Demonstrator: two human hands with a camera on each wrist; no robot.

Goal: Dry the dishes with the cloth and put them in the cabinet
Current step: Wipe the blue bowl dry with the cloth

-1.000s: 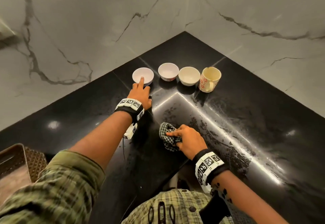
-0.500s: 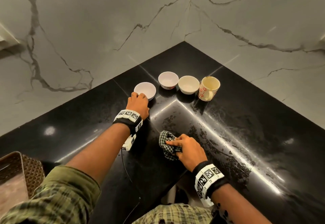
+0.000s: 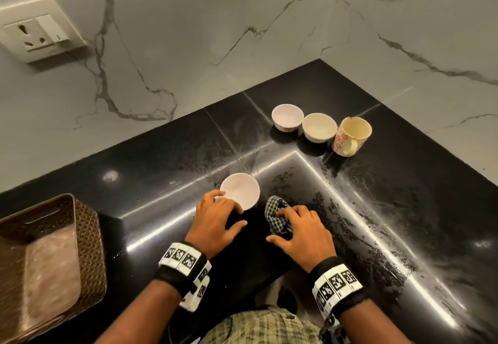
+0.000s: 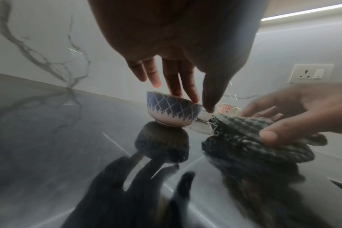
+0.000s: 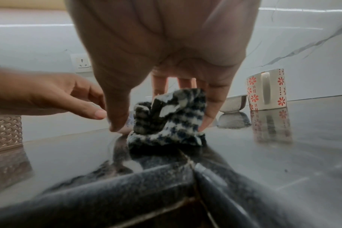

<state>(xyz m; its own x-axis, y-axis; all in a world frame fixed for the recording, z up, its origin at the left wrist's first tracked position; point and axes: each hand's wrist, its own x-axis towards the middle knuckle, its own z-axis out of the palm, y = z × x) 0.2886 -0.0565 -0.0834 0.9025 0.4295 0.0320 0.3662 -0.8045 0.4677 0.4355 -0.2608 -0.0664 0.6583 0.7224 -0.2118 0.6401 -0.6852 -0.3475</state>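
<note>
A small white bowl (image 3: 239, 191) with a blue diamond pattern outside (image 4: 172, 111) stands near the counter's inner corner. My left hand (image 3: 215, 217) is just in front of it. Its straight fingers (image 4: 185, 92) touch the near rim, and the thumb is spread away from the bowl. Right beside the bowl lies a bunched black-and-white checked cloth (image 3: 277, 214), also seen close up in the right wrist view (image 5: 168, 120). My right hand (image 3: 301, 233) covers the cloth, with fingers curled over it. Two more white bowls (image 3: 287, 117) (image 3: 319, 127) and a flowered mug (image 3: 351, 136) stand in a row at the back.
The black stone counter (image 3: 161, 160) is wet and streaked, with marble walls meeting behind it. A brown woven basket (image 3: 54, 249) sits at the left front. A wall socket (image 3: 35, 30) is at the upper left. The counter's front edge (image 5: 127, 177) is just below my hands.
My left hand has pulled the leftmost bowl out of the back row and toward me, next to the cloth. My right hand has stayed on the cloth.
</note>
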